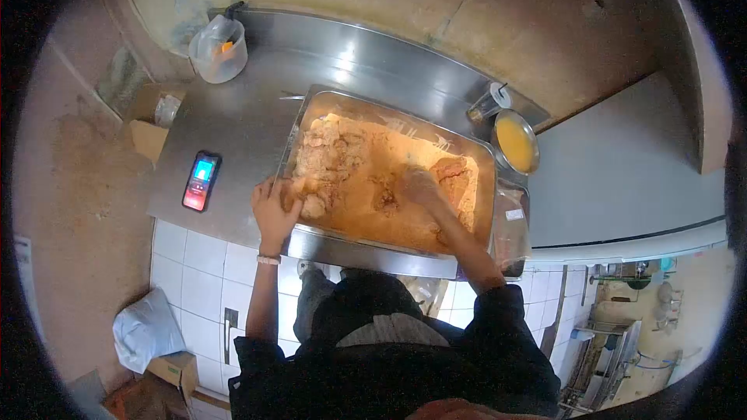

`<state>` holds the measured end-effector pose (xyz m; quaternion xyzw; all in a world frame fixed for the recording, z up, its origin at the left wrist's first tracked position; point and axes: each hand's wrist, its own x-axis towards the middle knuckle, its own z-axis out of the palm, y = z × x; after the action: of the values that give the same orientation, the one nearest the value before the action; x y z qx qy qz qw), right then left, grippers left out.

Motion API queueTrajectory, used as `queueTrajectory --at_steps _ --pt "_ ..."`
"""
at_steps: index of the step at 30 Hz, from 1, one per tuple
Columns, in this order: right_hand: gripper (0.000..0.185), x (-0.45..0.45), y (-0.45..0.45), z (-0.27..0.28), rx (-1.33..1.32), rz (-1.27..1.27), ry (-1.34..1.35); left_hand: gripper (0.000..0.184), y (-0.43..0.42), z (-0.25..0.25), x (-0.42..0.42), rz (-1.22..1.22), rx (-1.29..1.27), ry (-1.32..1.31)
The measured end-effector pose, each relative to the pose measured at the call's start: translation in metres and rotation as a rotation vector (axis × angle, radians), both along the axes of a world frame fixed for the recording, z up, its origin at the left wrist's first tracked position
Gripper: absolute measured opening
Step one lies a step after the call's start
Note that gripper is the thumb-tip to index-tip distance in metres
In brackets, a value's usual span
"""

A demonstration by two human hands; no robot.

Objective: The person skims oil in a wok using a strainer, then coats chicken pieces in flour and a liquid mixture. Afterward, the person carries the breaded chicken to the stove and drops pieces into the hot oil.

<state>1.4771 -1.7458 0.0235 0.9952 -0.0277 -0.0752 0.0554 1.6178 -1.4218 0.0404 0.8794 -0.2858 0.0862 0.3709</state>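
On the tabletop point(249, 124) sits the wide metal tray point(486, 194), which we judge stiff and heavy with its load, best held by 2 opposite rims; its orange crumbs point(362, 222) look loose and dry, and the coated pieces point(334, 148) soft, shedding if pinched, so better cupped from beneath. Our left hand point(275, 214) has its fingers apart at the tray's near-left corner, but our right hand point(420, 187) blurs in the crumbs, and we cannot tell its fingers' state or whether they hold anything.
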Motion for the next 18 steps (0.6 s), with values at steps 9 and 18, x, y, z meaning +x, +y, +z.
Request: queueTrajectory --at_steps 9,18 --pt "0.021 0.018 -0.018 -0.002 -0.372 0.339 -0.122 0.029 -0.003 0.001 -0.004 0.04 -0.025 -0.051" --pt "0.029 -0.031 -0.03 0.059 0.293 0.068 -0.105 0.028 -0.002 -0.003 -0.001 0.027 -0.042 -0.033"
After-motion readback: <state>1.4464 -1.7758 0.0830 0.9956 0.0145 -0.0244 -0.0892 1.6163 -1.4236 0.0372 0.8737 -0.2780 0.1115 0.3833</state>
